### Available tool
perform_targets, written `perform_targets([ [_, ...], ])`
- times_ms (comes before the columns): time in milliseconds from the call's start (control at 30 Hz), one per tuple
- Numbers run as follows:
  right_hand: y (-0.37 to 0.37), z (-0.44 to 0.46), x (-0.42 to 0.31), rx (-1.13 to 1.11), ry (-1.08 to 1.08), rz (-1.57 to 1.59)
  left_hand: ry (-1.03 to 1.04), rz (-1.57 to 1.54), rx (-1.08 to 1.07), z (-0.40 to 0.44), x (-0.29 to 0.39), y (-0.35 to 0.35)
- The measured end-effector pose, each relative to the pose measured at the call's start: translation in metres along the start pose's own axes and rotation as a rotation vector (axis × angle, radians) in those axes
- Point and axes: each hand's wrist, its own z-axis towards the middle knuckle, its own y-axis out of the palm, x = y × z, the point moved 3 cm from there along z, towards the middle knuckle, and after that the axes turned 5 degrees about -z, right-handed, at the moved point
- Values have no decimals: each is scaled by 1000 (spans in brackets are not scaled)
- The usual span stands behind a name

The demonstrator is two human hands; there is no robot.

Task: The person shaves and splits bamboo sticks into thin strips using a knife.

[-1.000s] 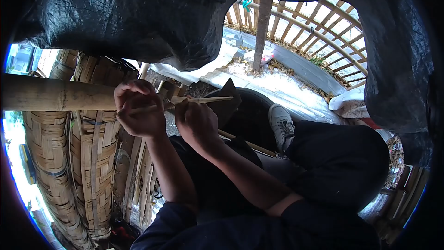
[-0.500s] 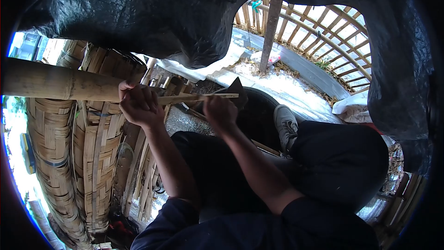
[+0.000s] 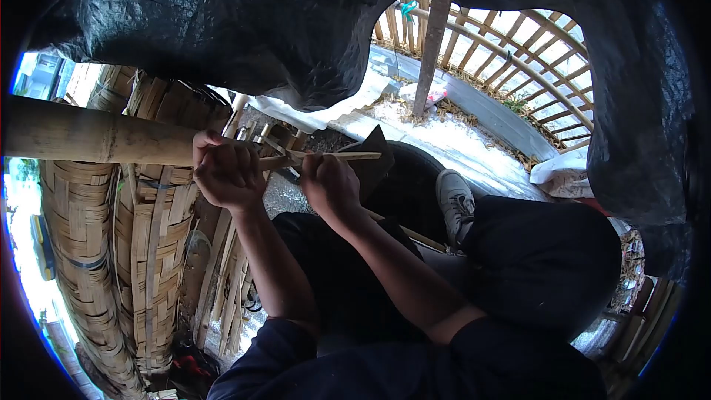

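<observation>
Gripping one pale strip with two hands.

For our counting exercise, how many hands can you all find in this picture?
2: the left hand, in a fist by the thick bamboo pole, and the right hand, farther right, closed at the pale bamboo strip. No others show.

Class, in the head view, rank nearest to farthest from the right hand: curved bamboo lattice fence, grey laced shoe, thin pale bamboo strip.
1. Thin pale bamboo strip: at the right hand.
2. Grey laced shoe: farther right.
3. Curved bamboo lattice fence: upper right.
</observation>
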Motion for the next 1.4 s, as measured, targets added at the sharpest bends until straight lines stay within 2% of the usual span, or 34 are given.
perform_targets([
  [167,3,2,4,-53,-9,-87,2,35,19,-1,2,-5],
  [233,9,8,21,-57,63,-274,0,28,15,-2,2,-5],
  [300,12,24,85,-70,118,-403,4,40,3,-4,2,-2],
  [367,26,48,180,-141,202,-488,5,27,-59,-2,-3,8],
  [400,20,46,181,-140,206,-490,-1,22,-104,-4,-3,14],
  [467,-3,43,168,-139,312,-369,-23,26,-112,-2,-7,20],
  [533,-9,43,118,-239,158,-474,-41,11,-134,1,-9,23],
  [600,-21,22,42,-163,154,-255,-37,-12,-120,2,-8,17],
  [667,-25,4,-7,-250,116,-79,-60,-32,-110,-1,-7,13],
  [700,-12,4,-5,-252,126,-72,-45,-34,-103,-1,-6,11],
  [767,6,4,2,-69,-2,-115,-34,-37,-95,-1,-5,8],
  [833,0,11,14,-130,91,-74,-16,-10,-72,-1,-2,2],
  [967,16,47,112,-176,177,-385,17,6,-50,2,-1,-2],
  [1067,14,60,172,-159,222,-369,-28,-4,-77,1,-7,7],
  [1167,-7,58,137,-267,144,-572,-31,-10,-87,5,-10,18],
  [1233,-10,45,79,-227,73,-444,-35,-8,-42,3,-9,16],
  [1300,-22,17,15,-196,141,-119,-23,-46,3,2,-8,22],
  [1367,-9,16,16,-186,143,-104,-7,-88,46,0,-8,19],
  [1400,-6,18,20,-169,133,-93,-9,-47,-64,-1,-7,12],
])
